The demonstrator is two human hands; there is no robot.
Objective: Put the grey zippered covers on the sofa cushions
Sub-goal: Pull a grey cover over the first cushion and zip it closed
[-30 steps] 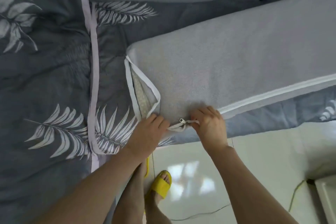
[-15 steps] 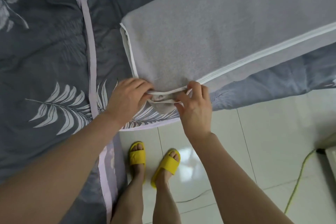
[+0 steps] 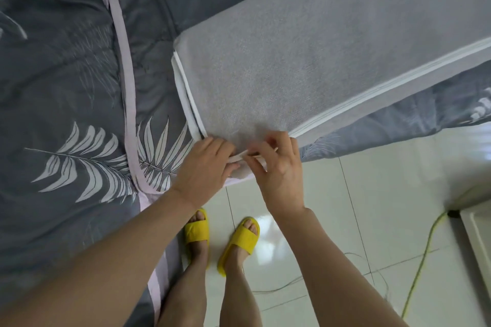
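Fingers of the right hand are curled in tight, pinching the white zipper tape at the near corner. The left hand has its fingers curled onto the same strip from the other side. Two grips this close together look meant to hold the tape taut so the slider can round the corner. The slider itself is lost in blur between the hands, so I can't tell where it sits. The grey zippered cover lies flat across the leaf-print duvet, with its near corner reaching the bed edge above the tiled floor. That lets the person, in yellow slippers, stand right over the work. The sofa cushion is hidden inside the cover. Along the long edge the zipper looks closed. The short end shows white tape standing proud, likely not yet zipped.
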